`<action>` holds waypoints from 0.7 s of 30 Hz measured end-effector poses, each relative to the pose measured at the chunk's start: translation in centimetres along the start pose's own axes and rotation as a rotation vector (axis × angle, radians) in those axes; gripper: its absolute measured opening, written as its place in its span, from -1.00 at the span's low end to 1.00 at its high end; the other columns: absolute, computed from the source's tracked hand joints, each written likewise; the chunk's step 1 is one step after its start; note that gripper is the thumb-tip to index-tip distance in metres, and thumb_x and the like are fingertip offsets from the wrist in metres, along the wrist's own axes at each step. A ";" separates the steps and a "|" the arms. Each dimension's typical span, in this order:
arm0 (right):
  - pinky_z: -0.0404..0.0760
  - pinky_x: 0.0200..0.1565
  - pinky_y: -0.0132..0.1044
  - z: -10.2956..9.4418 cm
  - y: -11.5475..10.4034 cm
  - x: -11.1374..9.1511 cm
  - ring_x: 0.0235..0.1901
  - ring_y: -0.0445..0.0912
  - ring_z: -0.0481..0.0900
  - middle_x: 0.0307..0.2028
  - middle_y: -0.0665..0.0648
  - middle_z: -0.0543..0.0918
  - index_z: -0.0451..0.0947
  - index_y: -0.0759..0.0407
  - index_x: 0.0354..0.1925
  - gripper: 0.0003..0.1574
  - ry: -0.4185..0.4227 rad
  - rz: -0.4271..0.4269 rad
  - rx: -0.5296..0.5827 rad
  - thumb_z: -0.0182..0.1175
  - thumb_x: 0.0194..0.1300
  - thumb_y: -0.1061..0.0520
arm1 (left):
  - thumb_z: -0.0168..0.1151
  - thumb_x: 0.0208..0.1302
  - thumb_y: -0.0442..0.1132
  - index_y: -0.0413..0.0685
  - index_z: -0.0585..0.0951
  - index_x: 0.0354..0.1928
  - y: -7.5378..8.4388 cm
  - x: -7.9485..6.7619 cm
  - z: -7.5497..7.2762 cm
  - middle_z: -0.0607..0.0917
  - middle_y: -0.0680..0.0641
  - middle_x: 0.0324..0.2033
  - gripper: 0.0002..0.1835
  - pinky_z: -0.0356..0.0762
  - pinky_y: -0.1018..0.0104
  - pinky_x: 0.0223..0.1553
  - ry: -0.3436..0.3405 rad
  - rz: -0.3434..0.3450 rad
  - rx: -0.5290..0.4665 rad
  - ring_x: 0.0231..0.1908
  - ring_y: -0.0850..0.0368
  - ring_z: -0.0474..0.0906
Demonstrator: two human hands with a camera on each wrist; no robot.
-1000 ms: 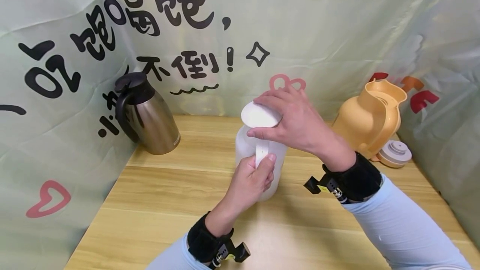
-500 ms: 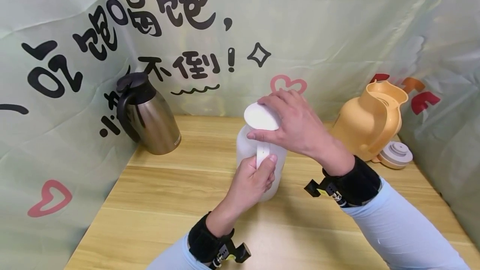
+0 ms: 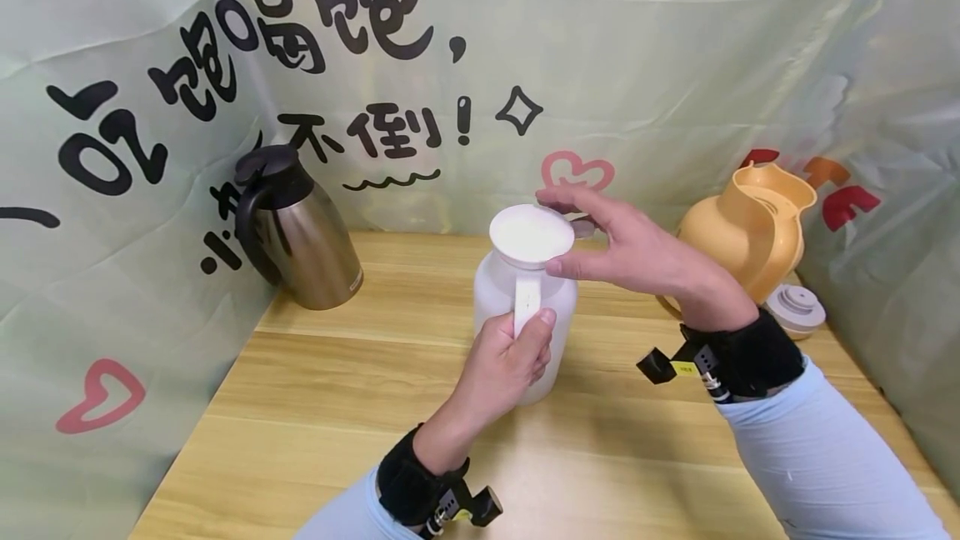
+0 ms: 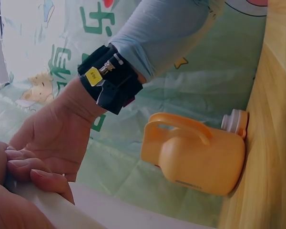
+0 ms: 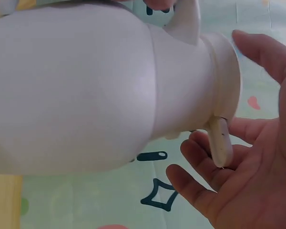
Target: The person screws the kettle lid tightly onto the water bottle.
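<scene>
A white jug (image 3: 493, 294) with a round white lid (image 3: 531, 233) stands upright on the wooden table. My left hand (image 3: 504, 365) grips its handle (image 3: 527, 297), fingers wrapped around and thumb on top. Beside the lid is my right hand (image 3: 633, 250), thumb and fingers spread around its right side. In the right wrist view, the thumb (image 5: 260, 50) points at the lid's edge, and a small tab (image 5: 220, 143) sticks out from the lid between thumb and fingers. The left wrist view shows the curled left fingers (image 4: 35, 174) close up.
To the left stands a steel vacuum jug (image 3: 307, 244) with a black top and handle. At right is an orange jug (image 3: 738, 227), partly behind the right arm, with a grey-white stopper (image 3: 797, 308) next to it. Printed cloth (image 3: 645, 73) walls the table in.
My right hand has loosened from the lid and shifted right, fingers spreading. The lid's whole top now shows, with the tab at its right. The left hand keeps its grip on the handle.
</scene>
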State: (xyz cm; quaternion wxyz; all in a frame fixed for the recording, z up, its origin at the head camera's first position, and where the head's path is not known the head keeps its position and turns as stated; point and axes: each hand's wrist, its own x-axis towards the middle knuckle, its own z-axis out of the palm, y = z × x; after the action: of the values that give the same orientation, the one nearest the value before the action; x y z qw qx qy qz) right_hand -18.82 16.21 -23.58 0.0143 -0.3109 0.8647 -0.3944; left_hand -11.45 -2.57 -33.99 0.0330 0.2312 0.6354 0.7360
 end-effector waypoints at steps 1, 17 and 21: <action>0.38 0.19 0.08 0.1 0.1 0.0 0.14 -0.09 0.44 0.22 -0.09 0.43 0.25 -0.24 0.34 -0.09 0.005 -0.004 -0.011 0.42 0.09 -0.15 | -0.03 0.49 -0.06 -0.21 0.32 -0.63 0.0 0.0 0.0 0.30 -0.08 -0.77 -0.49 0.16 0.38 -0.72 0.000 0.000 -0.001 -0.76 0.15 0.18; 0.53 0.11 -0.01 2.2 0.4 0.2 0.04 -0.03 0.54 0.20 0.05 0.48 0.33 0.00 0.29 -0.06 0.178 -0.044 -0.065 0.49 0.00 -0.11 | -0.04 0.49 -0.12 -0.23 0.35 -0.60 0.1 0.1 0.1 0.32 -0.10 -0.77 -0.53 0.18 0.41 -0.72 0.011 0.015 0.012 -0.77 0.17 0.21; 0.58 0.08 -0.09 2.8 0.6 0.2 0.09 -0.08 0.49 0.21 0.08 0.46 0.32 0.09 0.27 -0.03 0.234 -0.100 -0.082 0.51 -0.03 -0.10 | -0.03 0.49 -0.12 -0.22 0.34 -0.60 0.0 0.1 0.1 0.32 -0.10 -0.76 -0.54 0.19 0.41 -0.72 0.013 0.017 0.015 -0.77 0.17 0.22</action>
State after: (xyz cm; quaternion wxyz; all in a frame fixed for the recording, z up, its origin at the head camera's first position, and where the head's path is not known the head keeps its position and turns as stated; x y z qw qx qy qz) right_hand -18.58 14.52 -25.88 -0.1190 -0.3059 0.8592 -0.3924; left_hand -11.48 -2.49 -33.98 0.0210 0.2318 0.6390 0.7331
